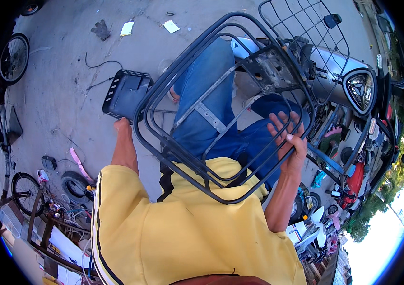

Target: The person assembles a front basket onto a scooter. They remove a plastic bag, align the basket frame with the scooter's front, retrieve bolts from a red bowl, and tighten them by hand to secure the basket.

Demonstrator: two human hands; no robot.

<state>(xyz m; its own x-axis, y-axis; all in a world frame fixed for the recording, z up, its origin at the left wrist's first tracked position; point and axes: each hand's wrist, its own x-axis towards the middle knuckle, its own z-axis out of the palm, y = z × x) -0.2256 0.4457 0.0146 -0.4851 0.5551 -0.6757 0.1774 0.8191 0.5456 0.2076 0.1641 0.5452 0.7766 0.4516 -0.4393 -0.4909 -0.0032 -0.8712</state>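
A black tubular metal rack stands tilted in front of my body, over my knees and yellow shirt. My right hand is at its right side, with the bars across the palm, the thumb bent over them and the fingers loosely spread. At my left, a black plastic basket with slots along its rim is by the ground. My left hand reaches down to its near edge and grips it; the fingertips are partly hidden.
A wire basket rises on a scooter at the right. Beyond it are a red vehicle and parked two-wheelers. At lower left lie a tyre, a bicycle wheel and tangled cables. Two pale paper scraps lie on the ground ahead.
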